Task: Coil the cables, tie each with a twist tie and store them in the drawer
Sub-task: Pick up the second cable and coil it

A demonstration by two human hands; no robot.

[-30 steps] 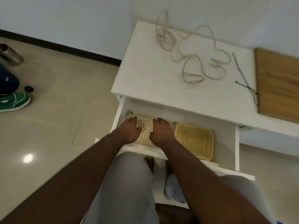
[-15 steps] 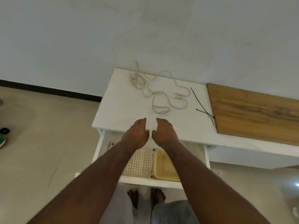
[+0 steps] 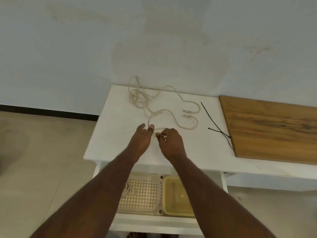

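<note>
A white table (image 3: pixel 120 134) stands against the wall, its drawer (image 3: pixel 154 219) pulled open below the front edge. A wooden board (image 3: pixel 274 127) lies on the table's right part. Both forearms reach forward over the drawer to the tabletop. In the drawer sit a perforated tray (image 3: pixel 144 194), with a coiled cable (image 3: pixel 127 188) at its left side, and a yellow bin (image 3: pixel 176 198) beside it. A loose beige cable (image 3: pixel 164 110) sprawls across the tabletop. The left hand (image 3: pixel 141 141) has fingers relaxed and extended, tips at the cable's near loop. The right hand (image 3: pixel 171 143) curls, pinching that loop. Black twist ties (image 3: pixel 217 129) lie near the board.
</note>
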